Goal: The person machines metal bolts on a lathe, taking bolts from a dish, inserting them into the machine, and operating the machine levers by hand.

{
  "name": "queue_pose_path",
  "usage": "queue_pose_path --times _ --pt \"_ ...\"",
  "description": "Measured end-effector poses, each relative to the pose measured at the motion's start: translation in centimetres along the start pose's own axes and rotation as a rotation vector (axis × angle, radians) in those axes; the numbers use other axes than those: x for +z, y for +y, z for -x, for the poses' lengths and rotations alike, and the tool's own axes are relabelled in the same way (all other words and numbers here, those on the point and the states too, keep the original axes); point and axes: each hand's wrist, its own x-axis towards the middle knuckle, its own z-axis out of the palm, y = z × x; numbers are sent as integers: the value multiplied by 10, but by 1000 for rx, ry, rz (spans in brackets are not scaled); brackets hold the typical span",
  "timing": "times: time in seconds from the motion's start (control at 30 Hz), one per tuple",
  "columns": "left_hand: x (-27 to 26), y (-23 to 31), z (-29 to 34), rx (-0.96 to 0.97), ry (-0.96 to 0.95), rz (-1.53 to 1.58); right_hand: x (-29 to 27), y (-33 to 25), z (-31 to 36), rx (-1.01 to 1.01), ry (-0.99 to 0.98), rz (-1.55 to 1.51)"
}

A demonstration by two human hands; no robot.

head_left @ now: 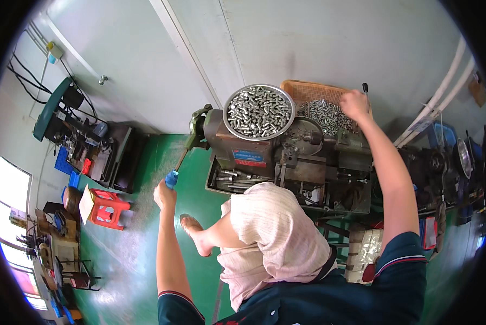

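Green floor and white wall bound the station. At far left stands a drill press, with a red stool near it. Left hand: fingers curled around the lower end of a blue grip, which caps a lever at the lathe's left end. Treat lever as stiff; grip is probably firm and smooth, best held with all fingers wrapped around its middle. On the lathe sits a round pan of metal parts; loaded, it is likely heavy, so hold opposite rims. Behind the lathe, an orange basket contains smaller-looking pieces, presumably hard and slippery; pinch each by its body. Right hand: fingers bent at the basket's right side, beside a black-knobbed rod; contents cannot be determined.
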Motion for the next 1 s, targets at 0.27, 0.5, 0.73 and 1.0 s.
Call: queue_pose_path --times 0.27,0.5,0.73,1.0 --pt "-3 5 0 -31 -42 20 29 146 80 208 263 81" --pt "-3 4 1 24 16 26 -5 158 151 137 311 97" --pt "6 -4 -3 48 7 24 -12 153 157 150 247 99" --pt "4 3 -1 49 34 20 -15 146 162 254 179 136"
